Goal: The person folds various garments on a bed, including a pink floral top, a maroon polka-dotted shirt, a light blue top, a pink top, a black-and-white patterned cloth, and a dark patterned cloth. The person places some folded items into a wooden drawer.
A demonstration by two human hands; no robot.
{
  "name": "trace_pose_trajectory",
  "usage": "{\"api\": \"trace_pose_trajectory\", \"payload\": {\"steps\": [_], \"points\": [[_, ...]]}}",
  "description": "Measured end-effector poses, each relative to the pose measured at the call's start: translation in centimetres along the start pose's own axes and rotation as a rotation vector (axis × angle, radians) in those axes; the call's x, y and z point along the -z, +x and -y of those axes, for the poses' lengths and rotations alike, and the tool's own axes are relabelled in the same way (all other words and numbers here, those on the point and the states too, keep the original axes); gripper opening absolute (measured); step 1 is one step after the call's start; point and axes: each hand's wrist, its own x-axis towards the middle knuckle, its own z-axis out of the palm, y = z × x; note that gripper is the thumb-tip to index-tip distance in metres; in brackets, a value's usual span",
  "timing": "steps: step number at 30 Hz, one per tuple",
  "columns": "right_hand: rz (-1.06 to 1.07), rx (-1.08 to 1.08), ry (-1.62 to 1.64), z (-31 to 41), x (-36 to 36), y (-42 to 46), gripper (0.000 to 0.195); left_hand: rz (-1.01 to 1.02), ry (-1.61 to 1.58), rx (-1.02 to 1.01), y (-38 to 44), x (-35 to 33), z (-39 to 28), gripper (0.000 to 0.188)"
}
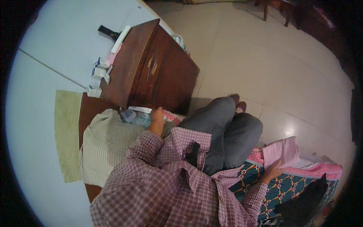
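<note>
My left hand (158, 117) is beside the base of a brown wooden cabinet (175, 76), over the edge of the bedding. A flat white item (140, 109) lies just left of its fingers, and a tiny white spot shows at the fingertips; whether the hand grips anything is unclear. On the other side, my right hand (271, 172) holds a folded pink cloth (282, 153) by its lower edge. That cloth stands up above a dark green patterned bedspread (286, 190) with a pink border.
A pale checked pillow (110, 144) lies at left against the headboard. Small medicine boxes (98, 72), a white roll (120, 39) and a black handled object (109, 32) stand along the cabinet's wall side. My bent legs (218, 124) extend over the tiled floor (241, 62). A dark blurred shape (303, 198) covers the bedspread's lower right.
</note>
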Motion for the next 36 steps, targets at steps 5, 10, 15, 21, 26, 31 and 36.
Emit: {"api": "trace_pose_trajectory", "payload": {"steps": [5,10,15,21,26,31,36], "points": [[-0.052,-0.121,0.058,3.0,1.2,0.7,0.073,-0.266,-0.291,0.531,-2.6,-8.1,-11.1,0.033],[-0.019,-0.199,0.01,0.8,-0.8,0.3,0.082,-0.294,0.005,0.243,-0.7,-5.2,-5.9,0.05],[-0.044,-0.114,-0.041,-1.4,-0.4,1.3,0.081,-0.232,-0.073,0.296,-4.3,-5.9,-10.4,0.044],[0.018,-0.123,0.037,0.6,0.1,1.5,0.063,0.07,0.27,-0.137,-9.2,-6.9,-14.0,0.025],[0.242,-0.167,0.383,5.4,-0.4,2.0,0.053,0.584,-0.016,-0.356,-9.2,-6.2,-16.4,0.026],[0.282,-0.228,0.497,16.7,-2.1,2.1,0.045,0.359,0.246,-0.804,-7.2,-0.2,-30.1,0.019],[0.534,-0.178,0.698,24.3,-7.0,2.2,0.039,0.127,0.735,-1.051,-1.3,6.8,-35.8,0.029]]}}
